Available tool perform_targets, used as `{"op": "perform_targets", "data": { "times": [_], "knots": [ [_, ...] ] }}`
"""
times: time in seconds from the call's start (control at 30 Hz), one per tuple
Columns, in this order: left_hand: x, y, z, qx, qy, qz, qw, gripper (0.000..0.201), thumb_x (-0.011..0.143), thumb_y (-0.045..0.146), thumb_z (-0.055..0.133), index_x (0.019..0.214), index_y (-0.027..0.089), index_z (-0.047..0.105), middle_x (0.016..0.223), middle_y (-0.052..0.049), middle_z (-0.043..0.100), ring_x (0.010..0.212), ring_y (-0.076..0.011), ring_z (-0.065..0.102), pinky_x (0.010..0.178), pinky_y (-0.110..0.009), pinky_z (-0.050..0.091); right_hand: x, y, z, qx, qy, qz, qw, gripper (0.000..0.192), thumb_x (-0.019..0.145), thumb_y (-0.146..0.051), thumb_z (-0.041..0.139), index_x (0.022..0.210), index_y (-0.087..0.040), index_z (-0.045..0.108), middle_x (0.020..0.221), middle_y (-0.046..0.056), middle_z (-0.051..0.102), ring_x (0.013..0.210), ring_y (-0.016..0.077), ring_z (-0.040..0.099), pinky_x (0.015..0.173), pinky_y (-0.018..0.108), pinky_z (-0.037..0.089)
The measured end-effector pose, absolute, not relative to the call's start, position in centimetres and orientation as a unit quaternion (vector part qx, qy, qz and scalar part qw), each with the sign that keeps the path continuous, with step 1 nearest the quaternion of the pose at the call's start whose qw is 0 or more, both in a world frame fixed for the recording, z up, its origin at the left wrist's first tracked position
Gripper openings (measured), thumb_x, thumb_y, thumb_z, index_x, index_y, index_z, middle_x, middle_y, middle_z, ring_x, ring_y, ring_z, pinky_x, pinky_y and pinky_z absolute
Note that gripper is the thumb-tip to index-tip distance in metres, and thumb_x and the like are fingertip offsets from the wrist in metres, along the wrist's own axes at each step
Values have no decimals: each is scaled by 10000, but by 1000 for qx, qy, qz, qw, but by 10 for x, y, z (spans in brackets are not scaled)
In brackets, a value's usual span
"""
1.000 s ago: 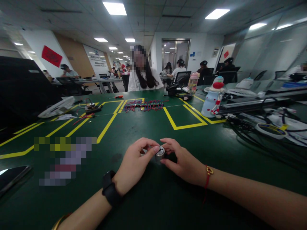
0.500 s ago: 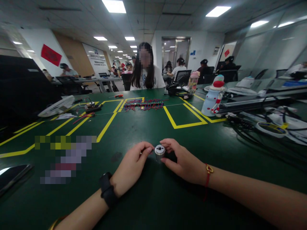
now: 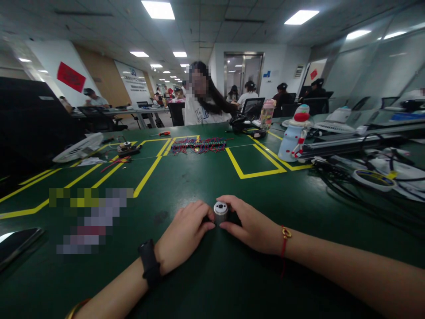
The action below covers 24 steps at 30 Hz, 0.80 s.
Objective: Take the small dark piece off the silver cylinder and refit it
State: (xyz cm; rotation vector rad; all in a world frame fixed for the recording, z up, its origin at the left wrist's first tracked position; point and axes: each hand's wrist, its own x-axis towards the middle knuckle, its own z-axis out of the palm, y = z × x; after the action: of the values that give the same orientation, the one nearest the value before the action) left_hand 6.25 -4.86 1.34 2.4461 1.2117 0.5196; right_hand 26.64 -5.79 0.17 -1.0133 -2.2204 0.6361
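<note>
A small silver cylindrical motor (image 3: 221, 215) stands upright on the green table in front of me. Its pale top face has a dark centre and small holes. My right hand (image 3: 244, 219) curls round its right side, thumb at the near edge and index finger behind the top. At the left, my left hand (image 3: 191, 226) has thumb and index finger drawn together close against the motor's lower side. A tiny dark thing shows at those fingertips, too small to name; whether the fingers touch the motor is unclear.
A bundle of red and blue wires (image 3: 198, 145) lies across the table, near a screwdriver (image 3: 164, 133). At the right are a blue bottle (image 3: 291, 139) and tangled black cables (image 3: 335, 181). A phone (image 3: 20, 246) lies at left. A person (image 3: 206, 104) sits opposite.
My left hand's fingertips have lowered from the motor's upper left to its lower left side. My right hand has shifted slightly left around the motor. The person opposite has leaned and tilted their head.
</note>
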Motion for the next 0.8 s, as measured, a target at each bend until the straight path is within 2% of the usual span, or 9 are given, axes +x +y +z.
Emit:
{"op": "perform_targets", "data": {
  "times": [0.13,0.27,0.33,0.47,0.57,0.67,0.73,0.8],
  "knots": [
    [59,-47,12,867,420,180,199,79,857,248,493,911,236,549,951,-10,576,910,-184,514,788,-325,374,280,-44,9,-444,-792,214,361,402,738,-278,606,1093,-171,449,990,55,579,839,118,552,738,263,468],
    [57,-47,11,860,415,194,225,181,849,252,501,1020,254,560,1023,-22,578,971,-191,514,852,-352,372,351,-4,23,-636,-672,13,380,389,670,-375,634,960,-183,458,829,46,565,693,120,543,618,264,445],
    [56,-48,13,848,418,202,256,265,840,265,511,1103,267,543,1061,-29,572,980,-191,519,871,-359,379,402,16,27,-688,-613,-32,387,388,638,-389,649,908,-192,451,792,73,538,722,174,549,644,334,445],
    [47,-43,22,783,447,262,344,354,849,325,480,1198,262,498,1066,-43,576,915,-173,552,829,-335,431,486,36,25,-754,-531,-62,382,452,482,-347,765,779,-255,437,685,51,491,753,285,569,622,460,450],
    [35,-30,26,706,501,348,360,372,841,395,474,1165,215,509,1007,-51,580,871,-176,565,783,-329,454,496,35,23,-761,-519,-104,374,463,489,-403,769,800,-236,469,809,114,540,862,338,558,663,527,426],
    [22,-16,21,638,538,416,362,413,821,435,489,1138,169,495,934,-46,572,780,-164,566,689,-302,462,456,26,27,-720,-563,-171,369,523,626,-473,679,995,-143,511,1084,231,491,1097,387,437,829,596,326],
    [18,-11,15,620,543,428,370,415,817,435,497,1126,158,497,917,-43,569,752,-152,559,660,-281,450,410,15,29,-674,-627,-173,350,513,710,-471,613,1069,-115,522,1144,223,478,1133,341,416,901,554,309],
    [18,-9,10,624,545,424,366,399,810,428,510,1104,159,518,893,-35,572,741,-147,556,659,-272,440,358,-1,27,-606,-718,-135,315,395,765,-434,578,1055,-166,570,1095,125,543,1052,221,488,923,410,374]
  ]
}}
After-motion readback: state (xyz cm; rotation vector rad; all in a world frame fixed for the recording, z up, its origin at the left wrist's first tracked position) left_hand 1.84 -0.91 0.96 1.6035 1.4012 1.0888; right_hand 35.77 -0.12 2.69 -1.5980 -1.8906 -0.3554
